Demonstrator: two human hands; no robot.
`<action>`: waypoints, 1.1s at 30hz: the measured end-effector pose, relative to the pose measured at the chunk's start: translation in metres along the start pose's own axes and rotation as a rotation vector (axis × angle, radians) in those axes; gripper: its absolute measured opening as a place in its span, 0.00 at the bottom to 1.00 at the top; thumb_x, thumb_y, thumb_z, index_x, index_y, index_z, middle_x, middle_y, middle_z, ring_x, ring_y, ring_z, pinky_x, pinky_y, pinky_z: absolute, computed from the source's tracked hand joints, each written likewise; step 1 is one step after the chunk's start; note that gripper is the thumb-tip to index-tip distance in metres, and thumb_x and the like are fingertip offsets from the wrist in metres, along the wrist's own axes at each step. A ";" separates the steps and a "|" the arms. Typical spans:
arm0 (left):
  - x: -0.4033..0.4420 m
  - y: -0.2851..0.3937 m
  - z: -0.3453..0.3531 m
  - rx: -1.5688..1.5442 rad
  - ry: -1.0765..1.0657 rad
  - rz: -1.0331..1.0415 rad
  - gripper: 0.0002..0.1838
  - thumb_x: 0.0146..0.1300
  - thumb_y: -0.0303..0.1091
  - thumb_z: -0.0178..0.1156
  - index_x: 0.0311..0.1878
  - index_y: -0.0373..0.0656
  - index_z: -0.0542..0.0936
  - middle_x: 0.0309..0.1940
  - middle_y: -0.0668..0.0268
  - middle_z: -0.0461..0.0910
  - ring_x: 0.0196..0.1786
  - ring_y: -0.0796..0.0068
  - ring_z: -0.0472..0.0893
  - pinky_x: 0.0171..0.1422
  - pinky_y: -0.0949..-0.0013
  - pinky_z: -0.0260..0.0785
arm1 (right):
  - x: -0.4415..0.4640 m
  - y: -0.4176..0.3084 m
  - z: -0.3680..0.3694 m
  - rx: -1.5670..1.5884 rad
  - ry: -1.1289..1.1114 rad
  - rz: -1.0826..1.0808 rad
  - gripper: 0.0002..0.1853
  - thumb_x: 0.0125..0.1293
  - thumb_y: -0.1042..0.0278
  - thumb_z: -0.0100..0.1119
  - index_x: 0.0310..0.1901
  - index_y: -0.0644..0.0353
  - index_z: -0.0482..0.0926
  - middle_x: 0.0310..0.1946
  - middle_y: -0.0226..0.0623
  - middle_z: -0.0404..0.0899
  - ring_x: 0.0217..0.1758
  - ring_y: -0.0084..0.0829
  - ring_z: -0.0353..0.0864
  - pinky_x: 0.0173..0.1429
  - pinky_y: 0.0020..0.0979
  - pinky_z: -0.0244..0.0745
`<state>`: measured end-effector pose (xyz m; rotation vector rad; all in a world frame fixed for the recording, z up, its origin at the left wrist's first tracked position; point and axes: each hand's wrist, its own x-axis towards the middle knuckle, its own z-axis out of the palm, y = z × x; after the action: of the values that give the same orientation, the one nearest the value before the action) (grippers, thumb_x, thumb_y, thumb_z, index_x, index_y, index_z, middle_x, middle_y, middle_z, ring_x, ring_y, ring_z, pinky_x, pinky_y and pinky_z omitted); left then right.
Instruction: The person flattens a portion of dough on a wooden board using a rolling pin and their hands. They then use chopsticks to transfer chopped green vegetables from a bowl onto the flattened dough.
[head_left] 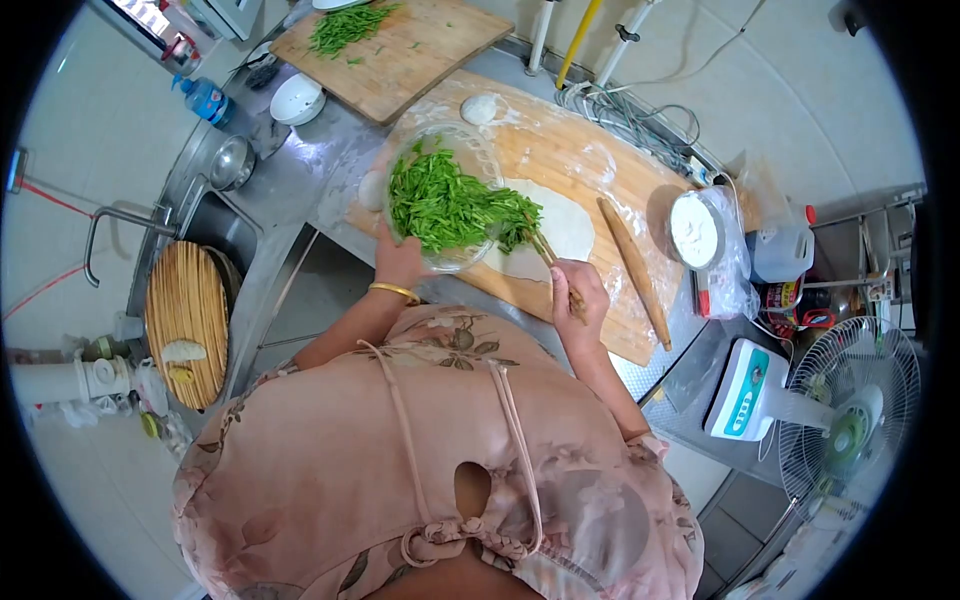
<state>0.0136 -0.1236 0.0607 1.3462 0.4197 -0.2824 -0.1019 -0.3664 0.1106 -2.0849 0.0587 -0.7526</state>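
Observation:
My left hand (401, 262) grips the near rim of a clear bowl (475, 145), which tilts toward the right. Chopped green chives (440, 200) fill the bowl and spill over its right edge. Under that edge lies a flat round dough sheet (568, 225) on the floured wooden board (560, 130). With my right hand (581, 290) I hold chopsticks (546, 250), their tips in the chives above the dough. To the right of the dough rests a wooden rolling pin (636, 270).
A dough ball (480, 108) sits at the board's far side. Behind is a cutting board (440, 55) with chopped greens. A flour bowl (695, 230), a scale (745, 390) and a fan (850, 420) stand right. Left are a sink (215, 230) and a slatted round tray (185, 310).

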 end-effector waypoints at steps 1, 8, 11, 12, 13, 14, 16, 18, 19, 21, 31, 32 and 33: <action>-0.001 0.001 0.001 0.012 0.039 -0.005 0.36 0.60 0.18 0.47 0.71 0.53 0.55 0.54 0.54 0.72 0.45 0.48 0.80 0.34 0.39 0.81 | -0.001 0.002 -0.002 -0.009 0.016 0.000 0.01 0.62 0.80 0.62 0.35 0.67 0.81 0.33 0.46 0.81 0.35 0.40 0.82 0.41 0.32 0.77; -0.012 0.009 -0.006 0.046 0.089 0.032 0.42 0.59 0.23 0.50 0.75 0.43 0.43 0.53 0.50 0.73 0.39 0.58 0.81 0.25 0.60 0.82 | 0.001 0.009 -0.017 -0.016 0.071 0.102 0.01 0.63 0.80 0.61 0.34 0.67 0.81 0.32 0.45 0.81 0.36 0.40 0.82 0.42 0.32 0.77; -0.019 0.014 -0.005 0.054 0.095 0.030 0.39 0.59 0.23 0.49 0.74 0.43 0.47 0.52 0.50 0.73 0.39 0.58 0.82 0.25 0.60 0.82 | 0.006 0.000 -0.001 0.070 0.029 0.062 0.01 0.63 0.79 0.61 0.34 0.67 0.81 0.33 0.45 0.81 0.37 0.40 0.82 0.43 0.32 0.76; -0.021 0.015 -0.003 0.051 0.093 0.030 0.38 0.59 0.24 0.49 0.73 0.43 0.49 0.52 0.51 0.73 0.39 0.57 0.82 0.25 0.60 0.82 | 0.009 -0.002 0.004 0.094 0.010 0.056 0.01 0.63 0.79 0.61 0.34 0.67 0.81 0.33 0.45 0.81 0.37 0.41 0.82 0.43 0.32 0.76; -0.020 0.014 -0.004 0.047 0.092 0.025 0.37 0.59 0.24 0.50 0.72 0.43 0.50 0.52 0.51 0.73 0.39 0.57 0.82 0.25 0.60 0.82 | 0.007 0.007 0.013 0.093 -0.003 0.060 0.02 0.63 0.78 0.61 0.35 0.66 0.81 0.34 0.46 0.80 0.37 0.41 0.81 0.42 0.32 0.76; -0.019 0.013 -0.005 0.044 0.092 0.021 0.36 0.59 0.24 0.50 0.71 0.43 0.52 0.51 0.51 0.73 0.39 0.56 0.82 0.25 0.60 0.82 | 0.005 0.010 0.013 0.082 0.000 0.079 0.02 0.63 0.78 0.61 0.35 0.66 0.81 0.33 0.46 0.80 0.36 0.41 0.81 0.42 0.31 0.75; -0.021 0.016 -0.004 0.038 0.091 0.021 0.33 0.58 0.23 0.49 0.69 0.43 0.55 0.51 0.52 0.73 0.41 0.55 0.82 0.27 0.57 0.83 | 0.003 0.019 0.008 0.062 0.004 0.117 0.02 0.63 0.77 0.61 0.34 0.65 0.81 0.33 0.46 0.80 0.36 0.41 0.81 0.41 0.31 0.75; -0.026 0.020 -0.002 0.031 0.086 0.027 0.30 0.58 0.20 0.47 0.66 0.43 0.58 0.51 0.53 0.74 0.44 0.51 0.83 0.31 0.53 0.85 | -0.004 0.032 -0.003 0.035 0.056 0.169 0.03 0.64 0.77 0.61 0.33 0.66 0.81 0.31 0.45 0.81 0.35 0.39 0.81 0.41 0.32 0.75; -0.026 0.019 -0.002 0.048 0.083 0.027 0.30 0.57 0.20 0.48 0.66 0.43 0.58 0.51 0.53 0.73 0.44 0.52 0.83 0.31 0.53 0.85 | -0.007 0.037 -0.009 0.044 0.079 0.199 0.03 0.64 0.77 0.60 0.33 0.66 0.81 0.31 0.44 0.81 0.35 0.38 0.81 0.41 0.32 0.75; -0.024 0.016 -0.005 0.083 0.072 0.027 0.31 0.57 0.20 0.48 0.66 0.43 0.58 0.51 0.52 0.73 0.44 0.52 0.83 0.31 0.54 0.85 | -0.013 0.042 -0.022 0.025 0.100 0.240 0.05 0.66 0.75 0.59 0.32 0.67 0.81 0.30 0.43 0.82 0.34 0.35 0.81 0.42 0.32 0.75; -0.020 0.009 0.010 0.142 -0.005 0.032 0.40 0.58 0.24 0.51 0.74 0.48 0.49 0.49 0.55 0.74 0.35 0.64 0.80 0.24 0.62 0.80 | -0.004 0.005 -0.031 0.237 0.168 0.231 0.04 0.66 0.76 0.58 0.36 0.67 0.81 0.34 0.44 0.81 0.37 0.35 0.81 0.43 0.31 0.75; -0.023 0.011 0.015 0.136 0.004 0.026 0.41 0.58 0.24 0.52 0.75 0.49 0.48 0.48 0.55 0.74 0.35 0.65 0.80 0.24 0.62 0.80 | -0.001 -0.002 -0.026 0.235 0.114 0.176 0.04 0.66 0.76 0.58 0.37 0.67 0.81 0.34 0.45 0.81 0.38 0.36 0.81 0.43 0.32 0.75; -0.026 0.012 0.019 0.130 0.013 0.020 0.43 0.58 0.24 0.52 0.76 0.49 0.46 0.48 0.55 0.74 0.35 0.65 0.80 0.24 0.62 0.80 | 0.003 -0.009 -0.019 0.232 0.061 0.120 0.04 0.65 0.77 0.58 0.37 0.67 0.81 0.35 0.45 0.81 0.38 0.38 0.81 0.44 0.32 0.75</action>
<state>-0.0017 -0.1404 0.0862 1.4797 0.4041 -0.2886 -0.1118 -0.3758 0.1266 -1.8217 0.1233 -0.7149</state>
